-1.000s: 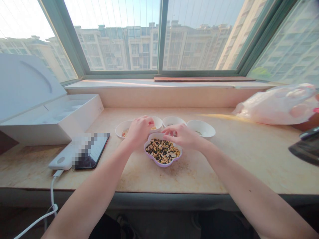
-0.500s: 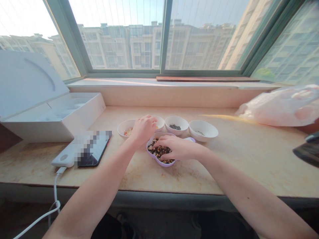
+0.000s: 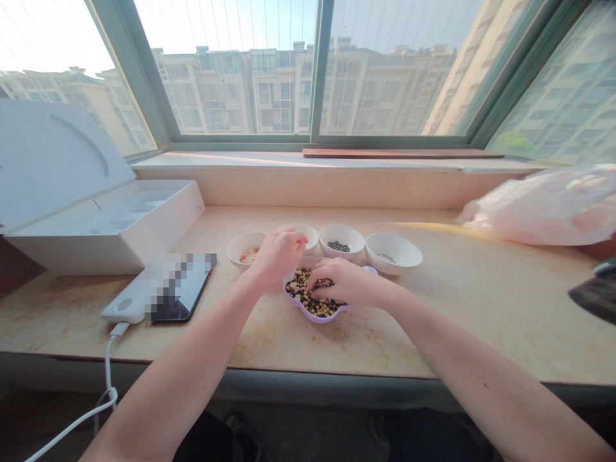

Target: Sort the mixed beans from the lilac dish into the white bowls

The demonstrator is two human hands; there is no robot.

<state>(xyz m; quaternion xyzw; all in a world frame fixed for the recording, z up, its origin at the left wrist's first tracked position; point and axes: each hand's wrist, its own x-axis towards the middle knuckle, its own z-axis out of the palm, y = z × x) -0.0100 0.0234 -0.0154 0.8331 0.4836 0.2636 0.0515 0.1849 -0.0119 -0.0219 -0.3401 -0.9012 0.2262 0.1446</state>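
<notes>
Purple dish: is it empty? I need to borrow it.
No, the purple dish holds a mix of beans and seeds, and the right hand is reaching into them.

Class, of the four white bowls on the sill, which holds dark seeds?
The third white bowl from the left: its seeds are dark, while the other bowls show paler bits.

The right hand [image 3: 344, 283] digs into mixed beans [image 3: 301, 289] in a lilac scalloped dish [image 3: 308, 314], the left hand [image 3: 280, 255] resting over a small white bowl [image 3: 308, 230] just ahead
</notes>
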